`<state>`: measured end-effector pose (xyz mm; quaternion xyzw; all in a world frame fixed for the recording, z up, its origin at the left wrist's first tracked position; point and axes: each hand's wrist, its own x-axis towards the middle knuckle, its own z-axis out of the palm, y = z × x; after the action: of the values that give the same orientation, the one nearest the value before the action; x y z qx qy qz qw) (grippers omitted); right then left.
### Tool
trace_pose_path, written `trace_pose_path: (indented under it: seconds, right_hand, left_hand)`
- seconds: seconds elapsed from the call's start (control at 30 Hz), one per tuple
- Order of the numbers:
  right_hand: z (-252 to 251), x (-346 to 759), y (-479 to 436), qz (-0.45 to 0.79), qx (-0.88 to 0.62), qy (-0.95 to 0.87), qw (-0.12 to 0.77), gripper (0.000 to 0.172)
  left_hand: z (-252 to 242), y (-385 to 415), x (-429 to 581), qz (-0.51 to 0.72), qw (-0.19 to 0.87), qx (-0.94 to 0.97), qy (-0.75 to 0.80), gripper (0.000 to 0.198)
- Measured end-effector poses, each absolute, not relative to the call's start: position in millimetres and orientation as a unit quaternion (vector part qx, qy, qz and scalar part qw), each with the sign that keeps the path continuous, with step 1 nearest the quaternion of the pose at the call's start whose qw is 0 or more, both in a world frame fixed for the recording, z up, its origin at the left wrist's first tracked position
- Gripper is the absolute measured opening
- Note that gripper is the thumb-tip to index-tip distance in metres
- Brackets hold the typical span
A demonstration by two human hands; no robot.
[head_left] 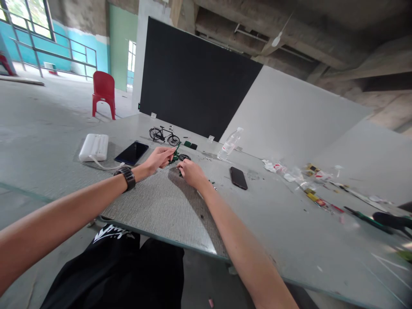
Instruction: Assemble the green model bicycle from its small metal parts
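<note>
My left hand [162, 156], with a dark watch on its wrist, is closed on a small green model bicycle [175, 157] held low over the table. A black wheel [184, 157] shows at the right of its green frame. Just to the right, my right hand [192, 172] is down near the tabletop with its fingers pinched together. What lies between those fingers, if anything, is too small to make out. Behind both hands a finished-looking black model bicycle [165, 135] stands upright, beside a green and black small block [190, 145].
A white power bank [94, 147] with a cable and a dark phone [131, 152] lie left. Another phone [238, 177] and a clear bottle [230, 143] are on the right, then plastic wrappers [294, 176] and tools. A black panel [196, 81] stands behind the table.
</note>
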<state>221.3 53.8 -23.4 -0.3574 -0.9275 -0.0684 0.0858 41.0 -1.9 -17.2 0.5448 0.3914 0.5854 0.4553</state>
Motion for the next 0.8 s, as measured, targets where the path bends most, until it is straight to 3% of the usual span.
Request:
trace_pose_path:
  seconds: [0.8]
  right_hand:
    - [-15.6, 231.1, 56.0, -0.040, -0.331, -0.940, 0.074, 0.035]
  left_hand:
    - [-11.2, -9.0, 43.2, 0.572, 0.460, 0.559, 0.385, 0.049]
